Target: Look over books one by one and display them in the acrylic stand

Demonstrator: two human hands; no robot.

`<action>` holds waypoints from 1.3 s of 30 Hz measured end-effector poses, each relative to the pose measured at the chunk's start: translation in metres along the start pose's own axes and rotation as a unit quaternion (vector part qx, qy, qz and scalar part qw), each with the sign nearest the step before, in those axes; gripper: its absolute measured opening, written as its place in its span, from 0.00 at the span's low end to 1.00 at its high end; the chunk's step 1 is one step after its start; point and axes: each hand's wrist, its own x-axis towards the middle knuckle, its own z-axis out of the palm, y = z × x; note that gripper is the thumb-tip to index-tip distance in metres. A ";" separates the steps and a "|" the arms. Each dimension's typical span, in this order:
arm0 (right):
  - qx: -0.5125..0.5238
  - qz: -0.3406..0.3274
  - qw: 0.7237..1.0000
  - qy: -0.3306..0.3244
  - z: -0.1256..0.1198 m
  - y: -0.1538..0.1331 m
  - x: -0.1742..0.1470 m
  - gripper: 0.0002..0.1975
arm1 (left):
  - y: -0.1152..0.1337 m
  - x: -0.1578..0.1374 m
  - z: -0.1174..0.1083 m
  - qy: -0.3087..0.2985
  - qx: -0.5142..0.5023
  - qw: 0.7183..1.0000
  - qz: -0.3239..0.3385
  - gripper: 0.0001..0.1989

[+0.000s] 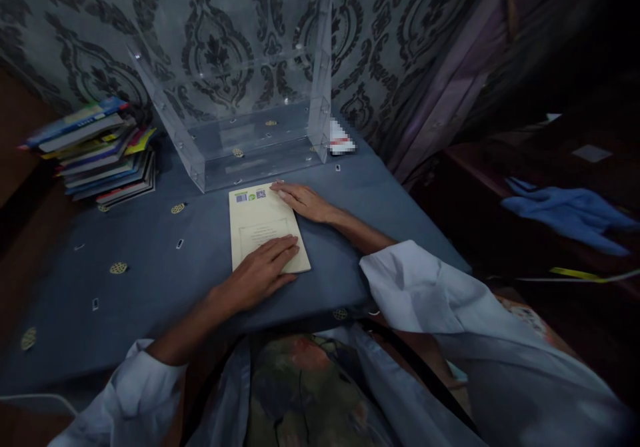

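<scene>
So the booklet (265,212) in front of me is plain paper, smooth and pretty matt. Far side, the rack (250,162) is clear plastic, super glossy, catching little glints. Books (107,150) at far left: paper, the top cover kinda shiny. The table covering (150,287) looks smooth and mostly matt, can't tell if it's cloth or vinyl. My sleeves (415,287) are soft, creased cloth, and the blue thing (565,210) on the right looks like rumpled matt fabric.

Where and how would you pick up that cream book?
Likely pinch the cream book by its long left edge, from the left: it lies flat, that side mostly uncovered; the left hand lies over its near end, the right hand its far right corner.
</scene>
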 end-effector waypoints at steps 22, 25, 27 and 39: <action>0.124 0.047 0.989 -0.062 -0.013 -0.080 -0.123 0.23 | 0.012 -0.001 0.004 0.104 0.174 0.977 0.068 0.15; 0.126 0.059 0.989 -0.058 -0.012 -0.078 -0.123 0.23 | 0.013 0.000 0.004 0.106 0.170 0.978 0.063 0.14; 0.127 0.055 0.989 -0.058 -0.012 -0.078 -0.123 0.23 | 0.013 -0.001 0.005 0.105 0.165 0.979 0.056 0.13; 0.094 0.034 0.993 -0.064 -0.009 -0.080 -0.124 0.21 | 0.011 -0.007 0.006 0.072 0.122 0.989 0.034 0.16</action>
